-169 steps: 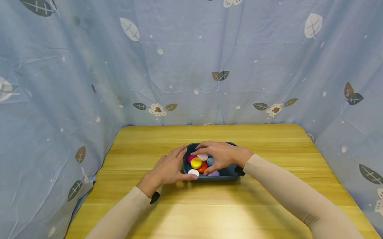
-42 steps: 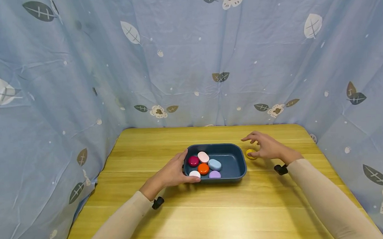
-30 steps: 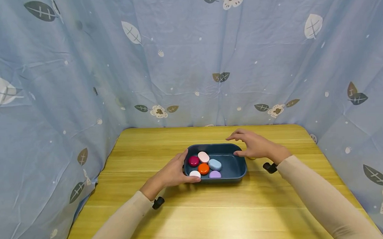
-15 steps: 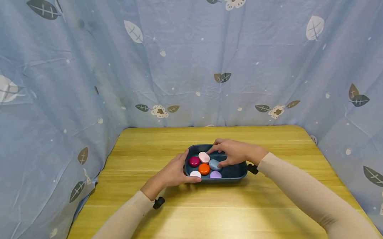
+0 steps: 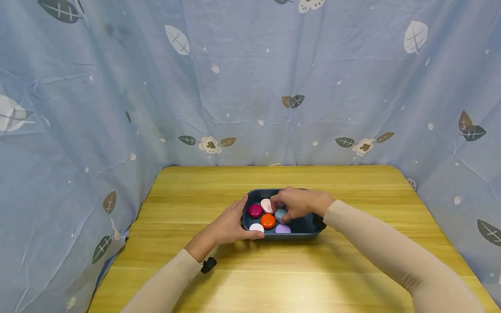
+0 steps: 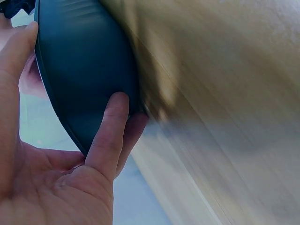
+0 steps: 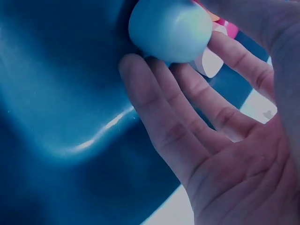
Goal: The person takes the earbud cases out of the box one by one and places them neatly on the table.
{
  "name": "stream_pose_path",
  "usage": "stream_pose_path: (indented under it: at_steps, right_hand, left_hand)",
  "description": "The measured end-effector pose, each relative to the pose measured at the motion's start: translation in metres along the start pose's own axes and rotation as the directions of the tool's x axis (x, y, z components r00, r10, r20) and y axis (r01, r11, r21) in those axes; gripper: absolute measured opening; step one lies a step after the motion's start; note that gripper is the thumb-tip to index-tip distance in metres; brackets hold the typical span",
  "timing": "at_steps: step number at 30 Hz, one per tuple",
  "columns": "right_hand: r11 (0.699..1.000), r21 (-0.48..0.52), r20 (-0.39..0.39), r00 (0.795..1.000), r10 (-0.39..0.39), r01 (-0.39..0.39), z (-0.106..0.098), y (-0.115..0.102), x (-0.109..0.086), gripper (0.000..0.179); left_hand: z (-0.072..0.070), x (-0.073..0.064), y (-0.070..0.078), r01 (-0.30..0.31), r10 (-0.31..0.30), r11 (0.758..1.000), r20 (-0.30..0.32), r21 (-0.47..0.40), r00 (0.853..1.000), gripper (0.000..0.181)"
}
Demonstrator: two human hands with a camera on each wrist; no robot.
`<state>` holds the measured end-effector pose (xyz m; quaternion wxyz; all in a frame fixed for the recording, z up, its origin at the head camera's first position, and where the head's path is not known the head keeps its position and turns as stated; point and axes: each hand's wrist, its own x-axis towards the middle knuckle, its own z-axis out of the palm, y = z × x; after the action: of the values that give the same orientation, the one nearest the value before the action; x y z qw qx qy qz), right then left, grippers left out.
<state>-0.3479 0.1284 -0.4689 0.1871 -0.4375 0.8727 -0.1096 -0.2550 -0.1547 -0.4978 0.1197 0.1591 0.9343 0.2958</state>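
Observation:
In the head view a dark blue plastic tub (image 5: 275, 236) stands on the table. My left hand (image 5: 225, 226) holds its left end, thumb at the front rim. In the left wrist view the left fingers (image 6: 110, 131) lie against the tub's outer wall. My right hand (image 5: 296, 203) reaches inside, thumb and curled fingers around a light blue glossy oval piece (image 5: 280, 215), partly hidden by them. The right wrist view shows fingertips against this blue piece (image 7: 171, 30). Beside it lie pink (image 5: 267, 205), crimson (image 5: 255, 211), orange (image 5: 268, 221), white (image 5: 257, 227) and purple (image 5: 283, 229) pieces.
The wooden table (image 5: 256, 277) surrounds the tub. A patterned blue curtain (image 5: 239, 82) hangs behind and at both sides. The right hand and forearm cover the tub's right end and the table just beyond it.
A yellow piece left the tub and lay right of it; it is now out of sight. The right hand then moved left into the tub and closed around the light blue piece. The left hand stayed.

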Motion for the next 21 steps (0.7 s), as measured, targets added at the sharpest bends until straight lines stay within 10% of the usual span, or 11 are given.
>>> stream_pose_path:
  at_steps: [21]
  right_hand:
    - [0.997,0.064,-0.066,0.997,-0.029,0.033,-0.007,0.007,-0.016,0.039]
  left_hand:
    - [0.001,0.0,0.001,0.001,-0.001,1.0,-0.012,0.008,1.0,0.137]
